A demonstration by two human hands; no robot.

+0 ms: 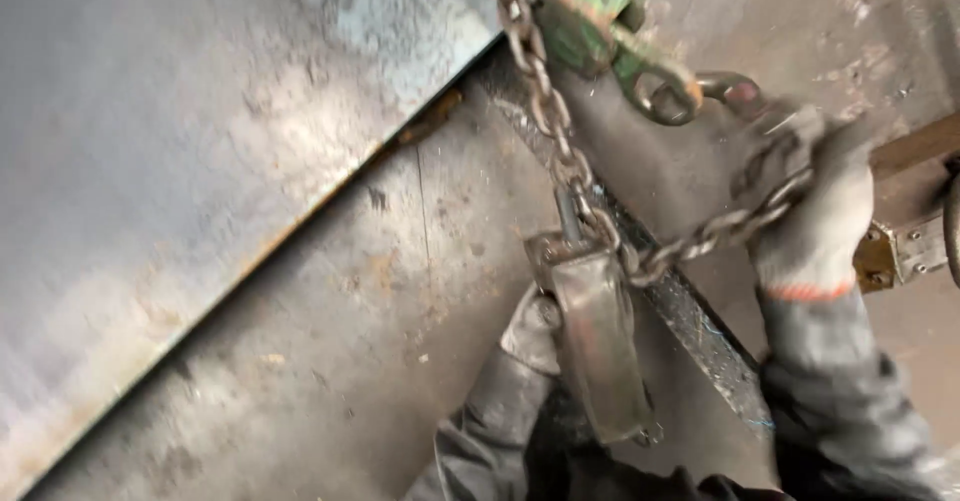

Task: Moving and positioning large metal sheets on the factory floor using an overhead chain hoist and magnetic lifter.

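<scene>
While the right hand (810, 211) in a grey work glove grips the rusty steel link chain (560, 151) at far right, the left hand (535, 326) closes behind the worn grey metal clamp block (600, 346) at centre. Both look heavy, rigid and gritty; the chain seems best held by its links.

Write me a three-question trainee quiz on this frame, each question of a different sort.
1. True or false: the right hand grips the chain.
2. Which colour is the hoist body at the top? A red, B green, C blue.
3. Fill in: the left hand rests against the grey metal ____ hanging from the chain.

Key
1. True: the gloved right hand closes on the chain's lower run.
2. B.
3. Clamp: the glove is partly hidden behind it, so whether the hand is closed on it cannot be told.
</scene>
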